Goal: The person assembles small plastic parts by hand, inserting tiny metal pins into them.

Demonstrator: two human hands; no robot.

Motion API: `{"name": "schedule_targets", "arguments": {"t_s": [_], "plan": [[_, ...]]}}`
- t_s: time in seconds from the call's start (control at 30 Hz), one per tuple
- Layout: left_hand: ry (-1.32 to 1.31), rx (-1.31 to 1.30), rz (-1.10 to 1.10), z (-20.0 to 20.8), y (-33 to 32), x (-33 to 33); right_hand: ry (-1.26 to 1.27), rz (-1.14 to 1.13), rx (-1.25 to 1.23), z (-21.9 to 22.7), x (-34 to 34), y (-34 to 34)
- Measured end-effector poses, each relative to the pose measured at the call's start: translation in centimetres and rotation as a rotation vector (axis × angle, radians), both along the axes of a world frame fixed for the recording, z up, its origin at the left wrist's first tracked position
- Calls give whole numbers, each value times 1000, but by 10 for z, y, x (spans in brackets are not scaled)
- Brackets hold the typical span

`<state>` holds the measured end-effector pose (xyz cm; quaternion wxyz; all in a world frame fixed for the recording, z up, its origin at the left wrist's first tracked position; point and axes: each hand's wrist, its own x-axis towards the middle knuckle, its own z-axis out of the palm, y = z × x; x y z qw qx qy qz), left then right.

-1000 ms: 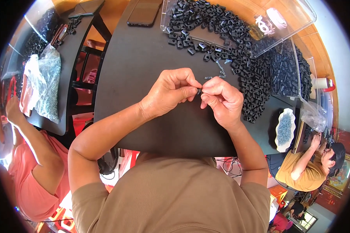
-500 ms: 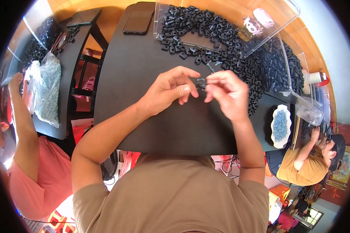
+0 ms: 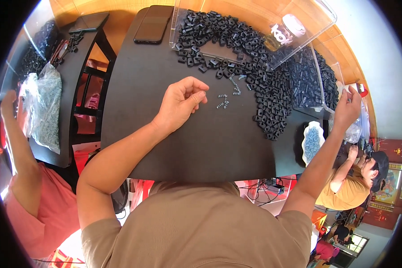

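Note:
My left hand (image 3: 183, 100) hovers over the dark table with its fingers curled and the thumb pressed to the index finger; what they hold, if anything, is hidden. Just right of it lie several small metal coil springs (image 3: 223, 101), with more springs (image 3: 235, 85) a little farther off. My right hand (image 3: 347, 109) is stretched out to the far right, beside the clear bin (image 3: 306, 107). Its fingertips are loosely bent and slightly apart, with nothing visible between them. Loose small black plastic parts (image 3: 272, 107) spread in a heap between the springs and the bin.
A white scalloped dish (image 3: 305, 147) of small silvery-blue pieces stands at the right. A clear tray (image 3: 173, 40) of black parts, a jar (image 3: 292, 26) and a phone (image 3: 152, 24) are at the back. Co-workers sit left and right; a filled plastic bag (image 3: 47, 107) lies on the left table.
My hands were together over the springs, apparently with a small dark piece between them. The right hand has swung far right beyond the bin; the left has drawn slightly left and curled.

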<state>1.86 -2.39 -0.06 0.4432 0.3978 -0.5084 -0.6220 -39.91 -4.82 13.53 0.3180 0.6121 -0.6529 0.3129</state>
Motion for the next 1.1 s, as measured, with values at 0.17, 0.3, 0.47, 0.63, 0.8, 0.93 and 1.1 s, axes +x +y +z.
{"name": "schedule_targets", "arguments": {"t_s": [0.17, 0.3, 0.47, 0.63, 0.8, 0.93, 1.1], "plan": [[-57, -18, 11, -1, 3, 2, -253, 677, 237, -45, 152, 1], [-58, -13, -8, 1, 2, 1, -117, 810, 542, -94, 210, -15], [-79, -30, -8, 1, 2, -1, 90, 689, 632, -117, 228, -39], [9, -14, 50, -1, 2, 0, -282, 864, 778, -102, 235, -20], [138, 59, -40, -1, -5, 8, -553, 1156, 802, -90, 246, 11], [138, 88, -110, 1, -2, 9, -851, 1049, 741, -97, 229, 12], [263, 128, -65, 1, -4, 11, -473, 847, 800, -99, 203, 23]]}}
